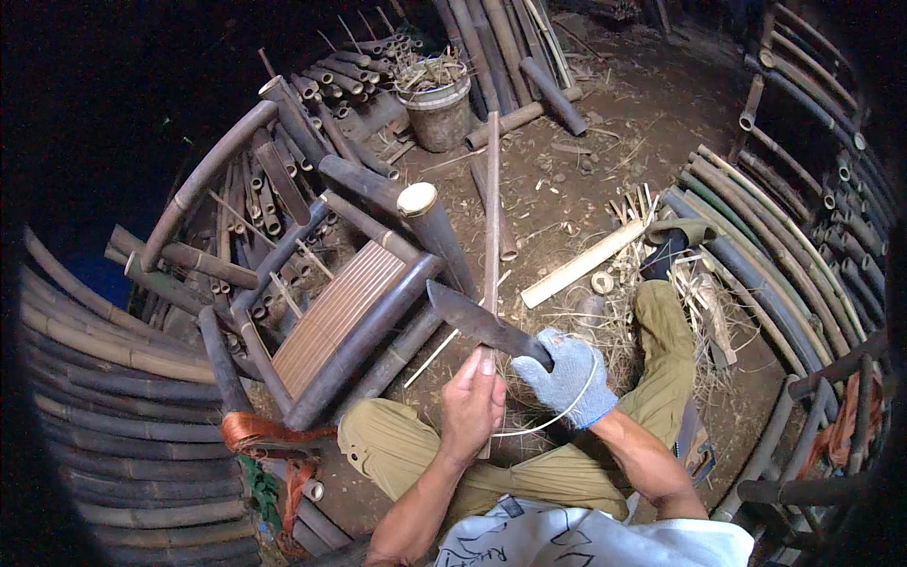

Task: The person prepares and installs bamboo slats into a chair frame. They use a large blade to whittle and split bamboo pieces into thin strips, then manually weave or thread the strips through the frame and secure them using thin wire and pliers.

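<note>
My bare left hand (474, 402) is closed round the lower part of a long, narrow bamboo strip (492, 208), which stretches away from me across the middle. In a grey work glove, my right hand (564, 378) grips the dark handle of a machete (477, 319). The broad, dark blade points to the left and lies across the strip, just beyond my left fingers. A thin pale strand (543, 427) loops from the gloved hand toward the strip's lower end. Left of the blade stands a bamboo chair (350, 326) with a slatted panel.
Bamboo poles (142, 425) are stacked at the left, and more poles (756, 246) lie at the right. A bucket of shavings (436, 109) stands at the back. A split bamboo piece (581, 265) lies on the littered dirt floor. Orange twine (265, 430) hangs near my left knee.
</note>
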Demonstrator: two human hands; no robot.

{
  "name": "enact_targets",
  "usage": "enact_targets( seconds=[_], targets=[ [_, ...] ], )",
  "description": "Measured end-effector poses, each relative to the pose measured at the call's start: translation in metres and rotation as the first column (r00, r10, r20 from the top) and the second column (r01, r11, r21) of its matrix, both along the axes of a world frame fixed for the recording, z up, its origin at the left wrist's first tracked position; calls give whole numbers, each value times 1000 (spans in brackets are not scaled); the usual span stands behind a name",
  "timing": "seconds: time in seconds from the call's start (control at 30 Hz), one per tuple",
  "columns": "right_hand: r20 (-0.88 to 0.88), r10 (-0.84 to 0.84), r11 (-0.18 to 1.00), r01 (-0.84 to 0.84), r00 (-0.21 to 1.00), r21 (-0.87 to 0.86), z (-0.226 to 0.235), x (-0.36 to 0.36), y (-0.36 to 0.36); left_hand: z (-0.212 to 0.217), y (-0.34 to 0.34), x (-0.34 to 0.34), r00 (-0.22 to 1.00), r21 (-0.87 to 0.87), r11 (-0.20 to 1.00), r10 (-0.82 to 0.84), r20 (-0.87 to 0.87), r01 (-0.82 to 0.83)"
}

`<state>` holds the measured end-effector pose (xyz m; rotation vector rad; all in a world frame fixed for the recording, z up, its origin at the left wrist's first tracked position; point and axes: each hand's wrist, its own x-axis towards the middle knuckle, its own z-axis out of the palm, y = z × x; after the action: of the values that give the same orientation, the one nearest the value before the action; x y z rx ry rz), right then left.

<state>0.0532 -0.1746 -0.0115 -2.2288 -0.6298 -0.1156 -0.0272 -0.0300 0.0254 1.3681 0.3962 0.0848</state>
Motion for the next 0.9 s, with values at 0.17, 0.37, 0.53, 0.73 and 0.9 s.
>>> enact_targets(
  seconds=[0.17, 0.37, 0.53, 0.73, 0.9],
  targets=[
    [129, -197, 974, 178, 972, 141, -14, 46, -1, 0, 3, -37, 981, 129, 979, -141, -134, 158],
    [40, -278, 960, 279, 960, -20, 5, 111, -37, -29, 21, -131, 947, 16, 963, -260, -189, 267],
    [526, -285, 942, 334, 801, 2, -30, 191, -95, -27, 36, -161, 923, -101, 979, -203, -326, 180],
    [16, -178, 982, 179, 984, -69, 11, 58, -18, -34, 49, -57, 992, 212, 977, -12, -129, 39],
    [64, 56, 985, -45, 996, -166, 13, 2, -2, -22, 33, 2, 997, 535, 845, -45, 61, 6]
  ],
)
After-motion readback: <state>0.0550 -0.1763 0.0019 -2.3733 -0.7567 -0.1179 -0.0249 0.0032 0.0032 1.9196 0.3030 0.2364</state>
